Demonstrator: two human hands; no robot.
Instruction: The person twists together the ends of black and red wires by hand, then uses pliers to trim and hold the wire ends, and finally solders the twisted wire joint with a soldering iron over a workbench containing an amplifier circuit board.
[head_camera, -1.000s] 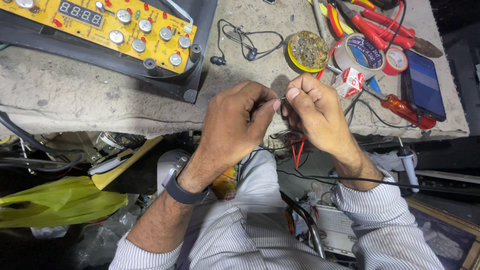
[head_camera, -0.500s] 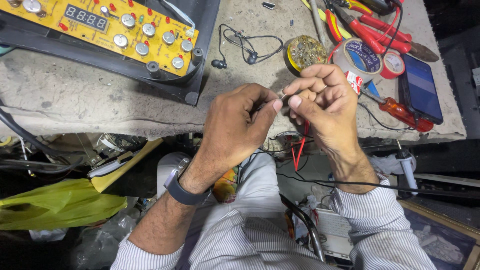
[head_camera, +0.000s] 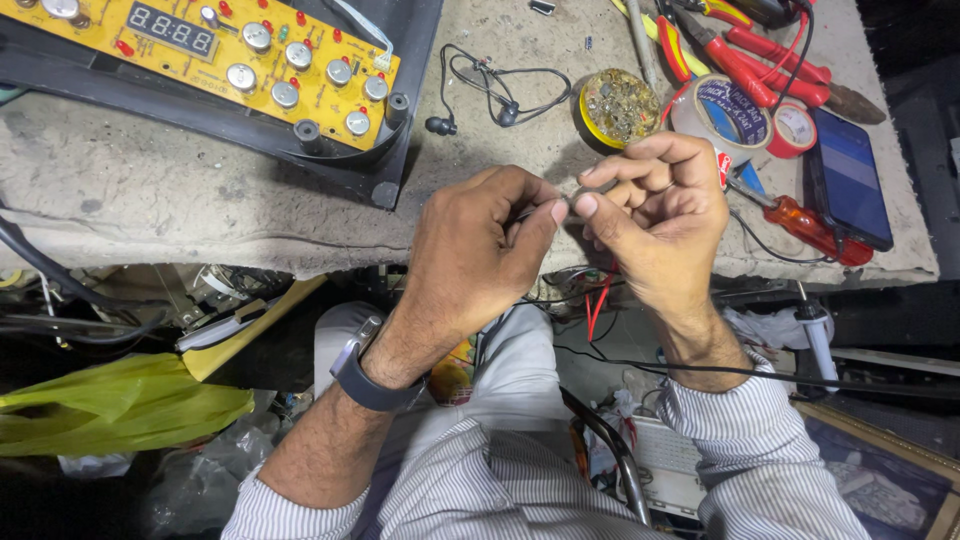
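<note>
Two hands, left hand (head_camera: 470, 255), right hand (head_camera: 660, 225), thin wire (head_camera: 566, 204) pinched between fingers (head_camera: 590, 207)

I noted a yellow circuit board (head_camera: 215, 55), black earphones (head_camera: 490, 90), tape roll (head_camera: 725, 110), red pliers (head_camera: 760, 50), phone (head_camera: 850, 175) on workbench (head_camera: 150, 200); green bag (head_camera: 110, 405) below.

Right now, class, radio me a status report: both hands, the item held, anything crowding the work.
Left hand and right hand pinch a thin wire between fingertips. Held above the workbench edge. Earphones and tape roll lie close behind.
</note>
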